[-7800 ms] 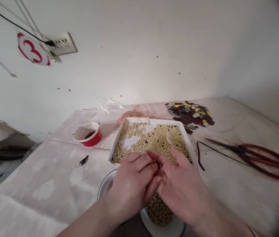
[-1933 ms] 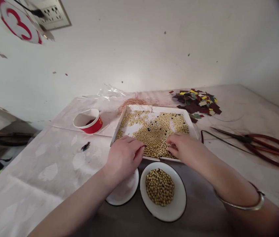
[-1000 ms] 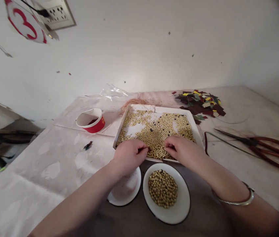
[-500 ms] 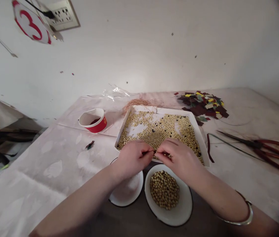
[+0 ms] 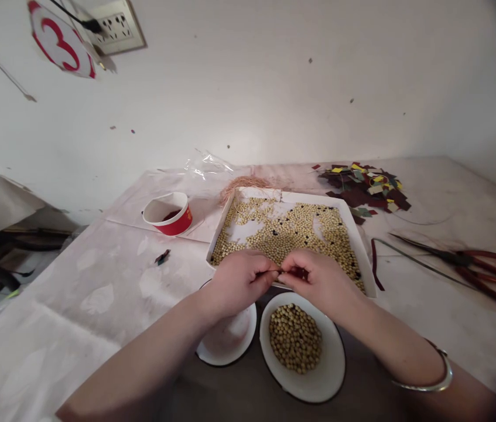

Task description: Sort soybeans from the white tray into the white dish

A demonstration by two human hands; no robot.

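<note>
Our left hand [image 5: 239,281] and right hand [image 5: 321,280] meet over the tray [image 5: 362,249] near the bench's [image 5: 120,322] front edge, fingers pinched on something too small to identify, any next move demanding steadiness.

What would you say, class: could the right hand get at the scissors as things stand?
Probably yes: only the tray's low wall, a thin cord and a dark red strip lie between the right hand and the scissors. It would likely have to part from the left hand first.

Small craft workspace, cloth-covered table [image 5: 72,328], scissors [image 5: 462,258], fabric scraps [image 5: 353,196], wall socket [image 5: 118,29]
</note>
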